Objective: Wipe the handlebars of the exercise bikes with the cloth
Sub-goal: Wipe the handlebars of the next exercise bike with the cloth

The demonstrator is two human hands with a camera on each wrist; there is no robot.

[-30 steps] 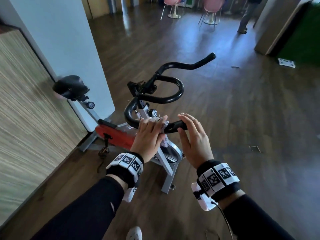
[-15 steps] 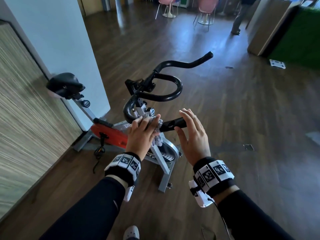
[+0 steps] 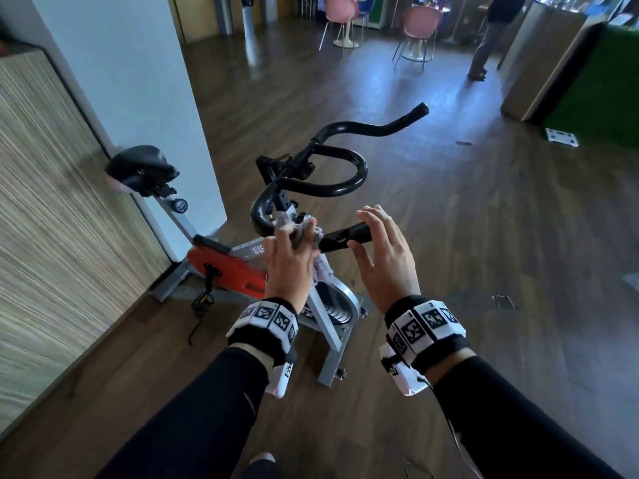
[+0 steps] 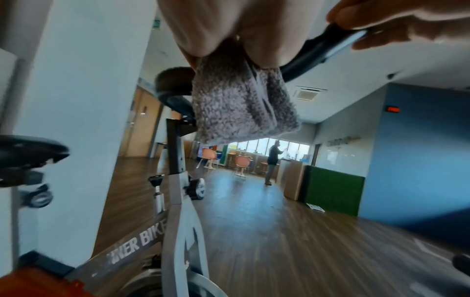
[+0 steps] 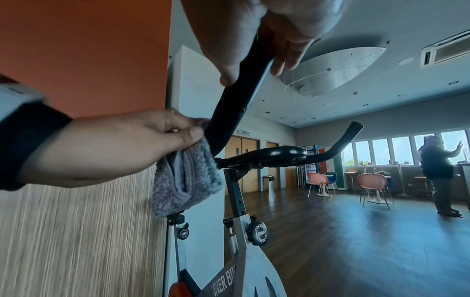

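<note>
The exercise bike's black handlebars (image 3: 345,188) (image 5: 274,154) curve in front of me. My left hand (image 3: 288,257) (image 5: 114,148) grips a grey fluffy cloth (image 3: 323,267) (image 4: 241,104) (image 5: 185,180) wrapped round the near bar, just before its bend. The cloth's loose end hangs below the bar. My right hand (image 3: 380,250) lightly pinches the near bar end (image 3: 345,235) (image 4: 318,52) (image 5: 236,104), thumb beneath and nearly straight fingers over the top.
The saddle (image 3: 141,167) is at the left, by a white pillar (image 3: 138,81) and a wood-grain wall (image 3: 45,219). Dark wooden floor spreads to the right. Far back are pink chairs (image 3: 420,19), a standing person (image 3: 491,32) and a green panel (image 3: 601,91).
My left hand has slid the cloth a little along the bar toward the bend, baring more of the bar end. My right fingers have lifted and spread slightly.
</note>
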